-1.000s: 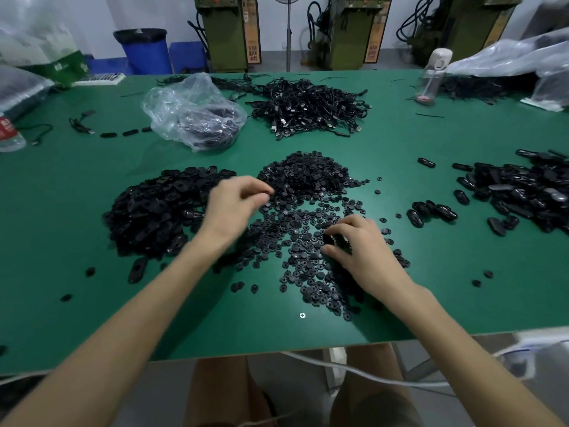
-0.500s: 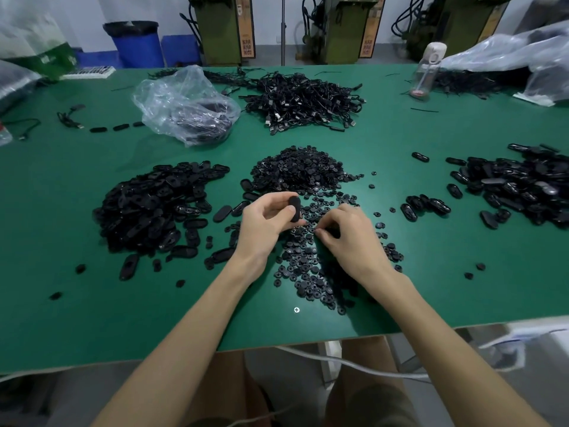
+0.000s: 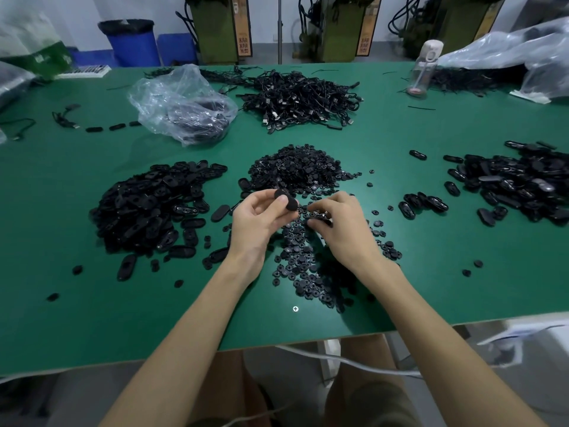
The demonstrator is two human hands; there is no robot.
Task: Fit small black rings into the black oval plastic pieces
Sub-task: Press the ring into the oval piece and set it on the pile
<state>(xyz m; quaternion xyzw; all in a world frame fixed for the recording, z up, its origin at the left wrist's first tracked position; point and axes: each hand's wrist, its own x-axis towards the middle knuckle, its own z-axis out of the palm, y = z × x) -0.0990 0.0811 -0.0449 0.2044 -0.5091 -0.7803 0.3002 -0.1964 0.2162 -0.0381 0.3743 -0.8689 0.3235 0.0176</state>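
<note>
My left hand (image 3: 260, 218) holds one black oval piece (image 3: 286, 200) between thumb and fingertips, lifted above the green table (image 3: 92, 303). My right hand (image 3: 341, 226) is just right of it, fingertips pinching a small black ring (image 3: 320, 221) over the spread of small black rings (image 3: 304, 266). A taller heap of rings (image 3: 298, 167) lies behind the hands. A pile of oval pieces (image 3: 147, 208) sits to the left. Another pile of oval pieces (image 3: 520, 183) lies at the far right.
A clear plastic bag (image 3: 181, 103) with dark parts and a tangle of black cords (image 3: 301, 98) lie farther back. A water bottle (image 3: 423, 70) stands at the back right beside more plastic bags (image 3: 523, 53). A few ovals (image 3: 423, 204) lie right of the rings.
My left hand left the oval pile with one oval piece and raised it toward the middle. My right hand moved up from the ring spread to meet it.
</note>
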